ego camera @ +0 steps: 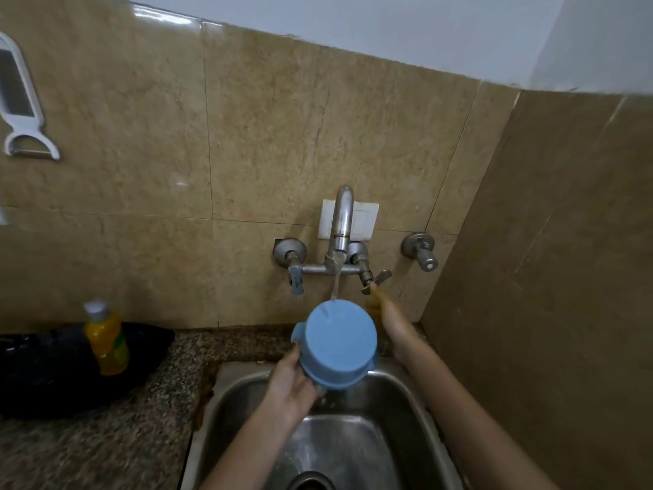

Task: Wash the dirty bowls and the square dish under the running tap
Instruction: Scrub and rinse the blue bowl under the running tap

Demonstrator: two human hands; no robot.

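A blue bowl (339,343) with small side handles is held bottom-up over the steel sink (247,394), its flat base facing me. My left hand (291,381) grips its lower left rim. Water from the wall tap (341,224) runs onto the top edge of the base. My right hand (387,320) reaches up behind the bowl to the right tap lever (376,279), its fingertips touching the lever; the fingers are blurred. No other bowl or square dish is in sight.
A yellow dish-soap bottle (106,339) stands on a black cloth (46,373) on the granite counter (106,447) at left. A white peeler (24,111) hangs on the tiled wall. A second valve (422,251) sits right of the tap. The drain (311,482) is at the bottom.
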